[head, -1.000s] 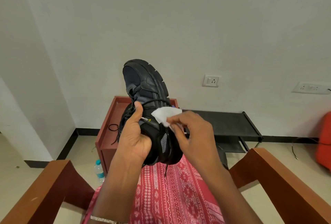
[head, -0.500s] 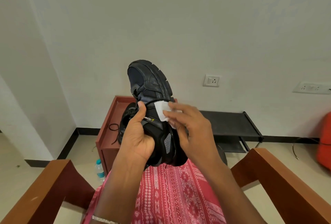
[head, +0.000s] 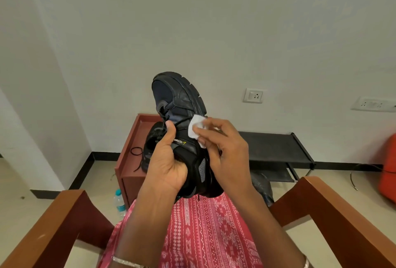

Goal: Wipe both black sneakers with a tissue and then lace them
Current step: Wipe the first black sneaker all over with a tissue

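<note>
A person is sitting with a pink patterned lap (head: 203, 235) between two wooden chair arms (head: 53, 225). Above the lap, the left hand (head: 169, 167) is gripping a black sneaker (head: 182, 104) by its heel end, with the fingers wrapping round it and the thumb pressing on the tongue; the toe is pointing up, beyond the fingertips. The right hand (head: 227, 156) is pinching a white tissue (head: 196, 127) with curled fingers and is pressing it against the sneaker's side, just beside the left thumb. Behind the left fingers, a second sneaker (head: 153, 141) is lying on a low red table (head: 128, 152), with a loose lace (head: 137, 154) beside it. A water bottle (head: 120, 201) is standing on the floor below. Beyond the right fingers, a black rack (head: 274, 145) is standing against the wall.
</note>
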Motion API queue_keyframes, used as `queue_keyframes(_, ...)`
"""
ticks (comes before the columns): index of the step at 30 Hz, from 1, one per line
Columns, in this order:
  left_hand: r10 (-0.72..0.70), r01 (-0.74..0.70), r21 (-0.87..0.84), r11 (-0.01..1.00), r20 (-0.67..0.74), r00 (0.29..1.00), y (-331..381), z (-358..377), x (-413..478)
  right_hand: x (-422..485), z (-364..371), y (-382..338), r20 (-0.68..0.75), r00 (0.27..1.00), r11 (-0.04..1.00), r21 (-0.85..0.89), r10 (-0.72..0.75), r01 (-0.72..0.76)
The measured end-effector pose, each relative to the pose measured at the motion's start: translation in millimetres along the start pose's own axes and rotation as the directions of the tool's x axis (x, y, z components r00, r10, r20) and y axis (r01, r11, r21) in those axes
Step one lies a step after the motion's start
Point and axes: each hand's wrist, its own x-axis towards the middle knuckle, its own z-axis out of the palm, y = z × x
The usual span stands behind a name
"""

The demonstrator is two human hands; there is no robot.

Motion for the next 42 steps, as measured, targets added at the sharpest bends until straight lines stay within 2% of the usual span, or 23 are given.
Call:
queue_keyframes(3,0.001,0.000,-0.015,1.000,0.037,0.999,0,0,-1,1,4,1,0.034,0.999,1.000,0.000,0.007,-0.007)
queue_keyframes(6,0.018,-0.018,0.021,1.000,0.009,1.000,6,-6,4,-22,4,-4,0.103,0.994,0.999,-0.042,-0.023,0.028)
queue_keyframes(10,0.118,-0.118,0.016,0.993,-0.047,0.992,14,-11,10,-66,5,-17,0.120,0.992,0.993,-0.105,-0.034,0.046)
queue_keyframes(12,0.095,-0.095,0.002,0.995,-0.045,0.994,15,-10,10,-74,7,-25,0.134,0.989,0.991,-0.107,-0.064,0.078)
queue_keyframes(16,0.062,-0.063,-0.034,0.997,-0.024,0.998,15,-8,8,-47,17,-28,0.158,0.984,0.987,-0.121,-0.084,0.104)
queue_keyframes(22,0.078,-0.079,-0.013,0.997,-0.055,0.995,12,-8,6,-21,23,-32,0.294,0.951,0.964,-0.211,-0.094,0.161)
queue_keyframes(29,0.094,-0.095,-0.015,0.995,-0.038,0.995,17,-14,11,-64,9,-37,0.284,0.957,0.978,-0.177,-0.059,0.113)
queue_keyframes(35,0.142,-0.140,0.052,0.989,-0.030,0.989,7,-5,4,-24,18,-31,0.336,0.942,0.994,-0.107,0.025,0.012)
queue_keyframes(39,0.182,-0.182,0.048,0.982,0.006,0.983,7,-6,1,-9,21,-33,0.400,0.917,0.995,-0.092,-0.004,0.044)
queue_keyframes(42,0.190,-0.189,0.083,0.978,-0.001,0.982,13,-5,-1,-24,15,-35,0.392,0.919,0.999,-0.007,-0.036,0.042)
